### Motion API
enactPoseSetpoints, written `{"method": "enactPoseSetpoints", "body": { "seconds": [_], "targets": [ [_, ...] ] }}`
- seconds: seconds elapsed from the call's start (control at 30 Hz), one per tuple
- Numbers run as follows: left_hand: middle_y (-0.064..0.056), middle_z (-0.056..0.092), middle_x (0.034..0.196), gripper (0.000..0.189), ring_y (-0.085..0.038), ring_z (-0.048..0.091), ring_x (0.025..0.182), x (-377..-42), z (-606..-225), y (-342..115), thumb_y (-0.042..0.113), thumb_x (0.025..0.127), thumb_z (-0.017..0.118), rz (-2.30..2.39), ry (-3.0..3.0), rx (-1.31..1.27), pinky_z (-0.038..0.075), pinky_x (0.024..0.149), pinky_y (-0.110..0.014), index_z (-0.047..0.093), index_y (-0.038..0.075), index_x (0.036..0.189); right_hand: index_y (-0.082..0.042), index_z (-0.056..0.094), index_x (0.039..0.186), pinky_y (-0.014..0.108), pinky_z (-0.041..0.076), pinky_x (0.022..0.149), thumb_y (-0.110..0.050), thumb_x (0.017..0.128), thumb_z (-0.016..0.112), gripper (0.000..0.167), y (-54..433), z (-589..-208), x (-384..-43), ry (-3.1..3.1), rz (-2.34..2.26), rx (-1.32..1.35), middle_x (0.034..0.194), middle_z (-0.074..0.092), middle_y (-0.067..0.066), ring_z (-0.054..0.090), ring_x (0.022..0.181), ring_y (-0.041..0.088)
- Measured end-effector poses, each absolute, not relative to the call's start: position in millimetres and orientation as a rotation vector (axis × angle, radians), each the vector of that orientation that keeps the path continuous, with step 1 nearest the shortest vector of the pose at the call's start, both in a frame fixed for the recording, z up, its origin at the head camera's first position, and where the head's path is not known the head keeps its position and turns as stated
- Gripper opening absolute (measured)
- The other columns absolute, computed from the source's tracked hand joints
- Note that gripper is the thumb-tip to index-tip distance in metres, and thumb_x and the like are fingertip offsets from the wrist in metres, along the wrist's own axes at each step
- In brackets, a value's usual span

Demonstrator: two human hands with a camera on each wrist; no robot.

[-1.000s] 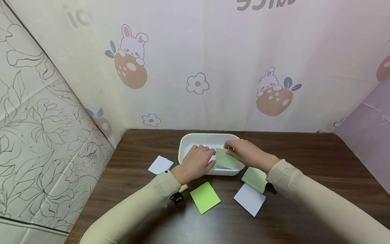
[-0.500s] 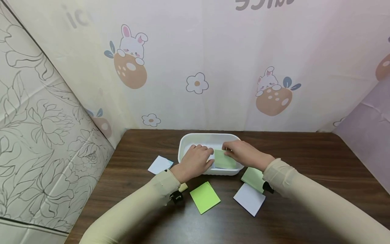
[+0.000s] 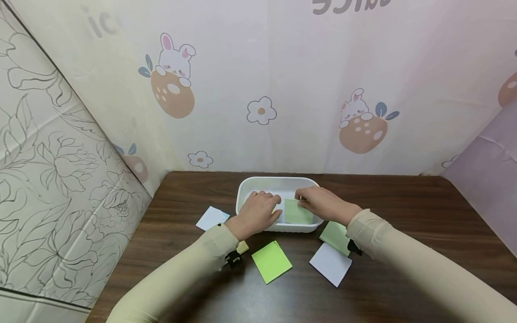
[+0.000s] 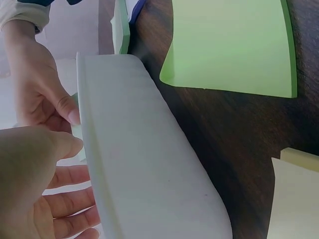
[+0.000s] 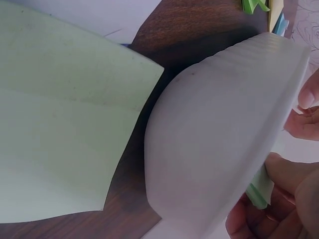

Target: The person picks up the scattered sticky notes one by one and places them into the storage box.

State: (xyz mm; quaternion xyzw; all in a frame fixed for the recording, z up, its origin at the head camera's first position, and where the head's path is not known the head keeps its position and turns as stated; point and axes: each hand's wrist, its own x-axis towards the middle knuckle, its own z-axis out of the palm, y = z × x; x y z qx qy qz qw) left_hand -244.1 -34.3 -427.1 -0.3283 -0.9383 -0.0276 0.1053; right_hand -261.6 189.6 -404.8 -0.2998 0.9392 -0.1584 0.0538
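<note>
A white plastic tray [image 3: 292, 228] stands near the back of the table. In it, toward the right end, lies a pale green sticky note pad [image 3: 298, 211]. My right hand [image 3: 325, 205] pinches the upper right edge of this pad; the right wrist view shows the thumb against the green pad [image 5: 260, 189]. My left hand [image 3: 256, 214] reaches over the tray's front rim with loosely bent fingers, and in the left wrist view nothing shows between the fingers [image 4: 70, 201]. A small patch of yellow shows by the left thumb, too little to identify.
In front of the tray lie a bright green pad [image 3: 272, 262], a white pad [image 3: 331, 264] and another pale green pad [image 3: 337, 236]. A white and blue pad [image 3: 212, 218] sits at the left. The left wrist partly hides a yellow pad [image 3: 243, 247]. A patterned wall stands behind.
The pale green pad, tilted a second ago, now lies lower and flatter in the tray, with my right hand lowered slightly leftward. My left hand has shifted a little left, revealing some yellow.
</note>
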Motion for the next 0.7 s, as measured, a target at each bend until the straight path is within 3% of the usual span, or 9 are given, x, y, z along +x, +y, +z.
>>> {"method": "enactPoseSetpoints", "body": {
  "seconds": [0.7],
  "targets": [
    [0.0,0.07,0.08,0.016,-0.022,0.066,0.077,-248.4,-430.7,-34.5,0.03,0.098,0.064,-0.095,-2.778,-0.952,0.048,0.067,-0.036,0.068,0.015,0.095,-0.003,0.068,0.116,0.043,0.056,0.085,-0.009,0.092,0.073,0.025,186.1,-415.6,-276.5,2.857,-0.362,-0.94,0.111,0.074,0.011,0.07,0.101,0.026]
  ]
}}
